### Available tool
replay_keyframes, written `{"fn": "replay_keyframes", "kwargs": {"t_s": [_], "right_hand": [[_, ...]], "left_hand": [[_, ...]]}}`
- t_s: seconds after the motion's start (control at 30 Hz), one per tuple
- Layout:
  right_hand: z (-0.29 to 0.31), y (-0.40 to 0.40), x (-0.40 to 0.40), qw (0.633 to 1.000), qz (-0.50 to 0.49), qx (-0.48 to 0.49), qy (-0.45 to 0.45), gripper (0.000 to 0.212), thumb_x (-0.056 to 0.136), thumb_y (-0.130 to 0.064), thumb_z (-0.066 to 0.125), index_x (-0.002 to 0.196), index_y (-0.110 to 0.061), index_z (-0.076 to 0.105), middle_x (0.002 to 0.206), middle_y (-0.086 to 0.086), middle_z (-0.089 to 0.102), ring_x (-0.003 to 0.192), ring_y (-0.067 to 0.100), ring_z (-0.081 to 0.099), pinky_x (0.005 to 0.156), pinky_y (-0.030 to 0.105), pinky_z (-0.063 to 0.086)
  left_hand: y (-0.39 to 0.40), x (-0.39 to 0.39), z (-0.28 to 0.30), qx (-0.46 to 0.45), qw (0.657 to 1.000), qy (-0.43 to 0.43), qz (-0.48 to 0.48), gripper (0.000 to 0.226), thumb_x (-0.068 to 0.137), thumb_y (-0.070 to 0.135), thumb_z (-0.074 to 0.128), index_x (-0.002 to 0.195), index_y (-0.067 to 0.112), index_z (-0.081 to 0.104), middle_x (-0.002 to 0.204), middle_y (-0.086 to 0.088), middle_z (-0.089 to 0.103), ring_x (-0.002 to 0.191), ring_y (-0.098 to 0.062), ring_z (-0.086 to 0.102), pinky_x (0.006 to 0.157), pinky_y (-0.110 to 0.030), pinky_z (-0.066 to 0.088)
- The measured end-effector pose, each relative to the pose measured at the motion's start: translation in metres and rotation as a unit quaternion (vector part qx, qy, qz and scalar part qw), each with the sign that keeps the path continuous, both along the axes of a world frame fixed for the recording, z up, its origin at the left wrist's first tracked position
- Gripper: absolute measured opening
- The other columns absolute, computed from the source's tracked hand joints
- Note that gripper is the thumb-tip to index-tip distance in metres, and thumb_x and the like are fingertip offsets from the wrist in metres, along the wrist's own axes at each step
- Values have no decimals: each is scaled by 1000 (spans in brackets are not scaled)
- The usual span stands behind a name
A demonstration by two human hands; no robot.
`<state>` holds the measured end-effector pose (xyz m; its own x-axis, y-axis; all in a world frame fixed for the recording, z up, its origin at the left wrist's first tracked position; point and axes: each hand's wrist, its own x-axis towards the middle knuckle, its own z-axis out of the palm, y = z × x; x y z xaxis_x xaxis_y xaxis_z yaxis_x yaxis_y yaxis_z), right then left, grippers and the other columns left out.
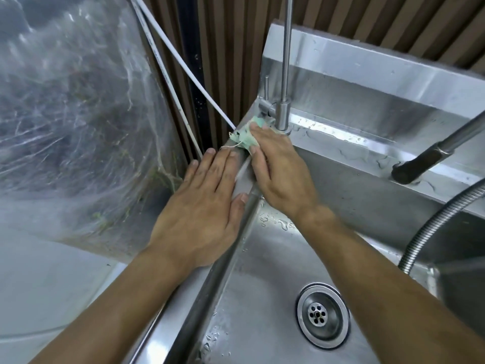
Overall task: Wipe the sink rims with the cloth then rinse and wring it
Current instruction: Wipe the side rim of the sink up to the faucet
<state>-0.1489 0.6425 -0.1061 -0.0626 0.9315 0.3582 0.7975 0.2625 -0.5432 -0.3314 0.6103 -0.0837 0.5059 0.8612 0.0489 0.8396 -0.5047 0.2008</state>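
Right hand point(275, 174) presses the cloth point(246, 139) with straight fingers onto the rim point(202, 292) corner. Left hand point(199, 206) lies flat at 7 o'clock, holding nothing. Keep pressure even and work around the tap point(282, 114) base at 2 o'clock. Hoses point(226, 116) at 11 crowd the corner.

Left arm: the bare forearm comes in from the lower left and slants up to the sink's point(210, 285) left rim.
Left grip point(207, 203): palm down, flat on the left rim. The fingers are straight, slightly spread and point to the far-left corner. The thumb lies along the rim's inner edge.
Right arm: the bare forearm reaches from the lower right across the basin, with the wrist nearly straight.
Right grip point(278, 174): palm down, fingers stretched flat, pressing the cloth point(245, 139) onto the rim's far-left corner.
Spacing: the two grips lie just beside each other.
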Motion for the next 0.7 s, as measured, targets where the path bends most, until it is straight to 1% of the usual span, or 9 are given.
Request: {"fn": "replay_keyframes", "kwargs": {"t_s": [0.07, 0.1, 0.13, 0.2, 0.27, 0.3, 0.37, 0.47, 0.7], "right_hand": [[6, -18, 7, 994, -62, 11, 87, 34, 111, -31, 38, 133, -20, 62, 114, -14, 69, 102, 5, 59, 94, 36, 52], [14, -28, 10, 980, -105, 27, 169, 30, 111, -31, 38, 124, -22, 63, 93, -19, 65, 83, 1, 56, 77, 34, 53], [25, -36, 15, 956, -145, 70, 245, 27, 111, -30, 38, 119, -21, 62, 84, -21, 59, 74, -1, 54, 68, 32, 50], [53, -35, 27, 920, -207, 198, 269, 30, 112, -22, 38, 126, -9, 61, 98, -16, 64, 87, -1, 59, 77, 27, 51], [74, -8, 41, 923, -219, 270, 166, 39, 112, -17, 35, 144, -1, 51, 133, 7, 64, 128, 17, 57, 113, 36, 43], [81, 12, 47, 935, -205, 274, 91, 44, 112, -18, 34, 151, 0, 43, 150, 15, 54, 144, 29, 44, 126, 42, 27], [82, 56, 56, 961, -153, 214, -90, 52, 113, -23, 31, 160, -2, 25, 166, 18, 30, 156, 38, 20, 128, 45, 5], [66, 88, 76, 908, -84, 152, -382, 59, 111, -32, 20, 165, -10, 7, 172, 15, 7, 159, 35, 4, 130, 48, 1], [65, 54, 141, 826, -35, 163, -539, 59, 112, -33, 25, 166, -17, 5, 173, 10, 6, 159, 34, 6, 130, 49, 7]], "left_hand": [[0, 0, 2, -12, 1000, 9, 7, 73, 103, 50, 5, 164, 12, -5, 173, -3, -7, 159, -17, -13, 125, -32, -13], [1, 1, 4, -18, 1000, 14, 8, 74, 102, 51, 3, 164, 12, -6, 173, -3, -9, 158, -17, -15, 125, -33, -14], [3, 4, 7, -21, 1000, 21, 6, 75, 101, 52, 1, 164, 12, -7, 173, -3, -10, 158, -18, -16, 126, -34, -14], [15, 14, 12, -26, 999, 24, 4, 75, 100, 51, 1, 164, 13, -7, 172, -3, -12, 158, -19, -17, 127, -36, -14], [37, 30, 15, -29, 1000, 1, -8, 73, 100, 47, 4, 164, 13, -3, 173, -2, -9, 158, -18, -14, 126, -34, -13], [49, 39, 15, -26, 1000, -7, -16, 71, 102, 45, 6, 165, 13, -1, 173, -3, -7, 159, -19, -12, 127, -35, -12], [70, 52, 13, -25, 999, -7, -26, 65, 108, 43, 10, 165, 13, -2, 173, -2, -7, 159, -19, -12, 129, -37, -8], [78, 57, 7, -23, 999, 24, -30, 63, 109, 41, 12, 165, 15, -2, 173, -1, -8, 159, -19, -13, 129, -39, -6], [73, 55, 4, 2, 999, 33, -33, 65, 106, 43, 2, 164, 14, 1, 173, -3, -7, 159, -21, -10, 129, -40, -4]]}}
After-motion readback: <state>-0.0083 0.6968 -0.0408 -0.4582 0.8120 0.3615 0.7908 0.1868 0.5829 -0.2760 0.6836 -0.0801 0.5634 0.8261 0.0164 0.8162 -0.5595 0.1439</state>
